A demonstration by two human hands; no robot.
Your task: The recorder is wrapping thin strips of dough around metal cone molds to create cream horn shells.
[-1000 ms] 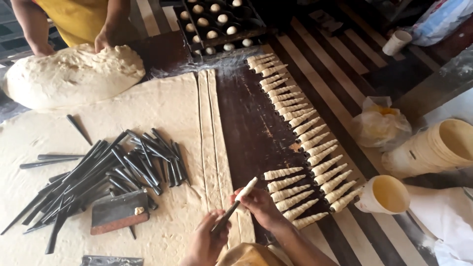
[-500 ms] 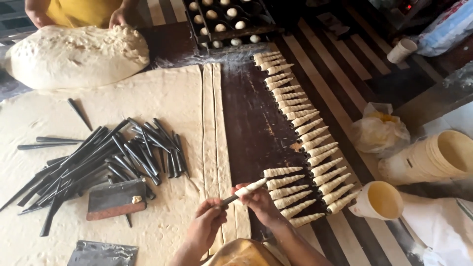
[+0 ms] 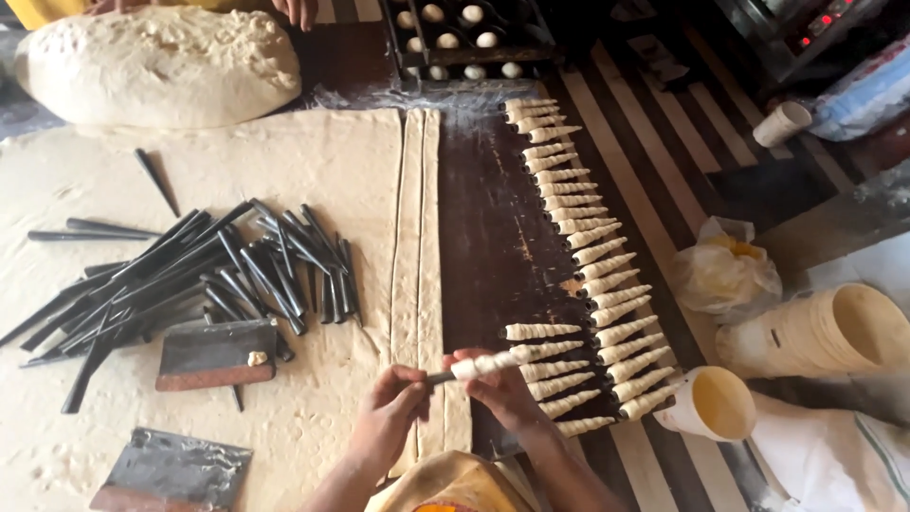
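Head view: I see my left hand (image 3: 391, 410) pinching the dark tip of a cone mould (image 3: 469, 368), while my right hand (image 3: 500, 389) clasps its dough-wrapped end, held level above the cut dough strips (image 3: 421, 237) beside the wrapped cones (image 3: 588, 275) row.

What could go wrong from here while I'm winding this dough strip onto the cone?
1. The dough strip runs long and thin up the table; pulling hard may tear it.
2. The right hand works right beside the finished cones; a stray move could knock the rows out of line.
3. The left hand grips only the bare tip of the metal cone, so it might slip.
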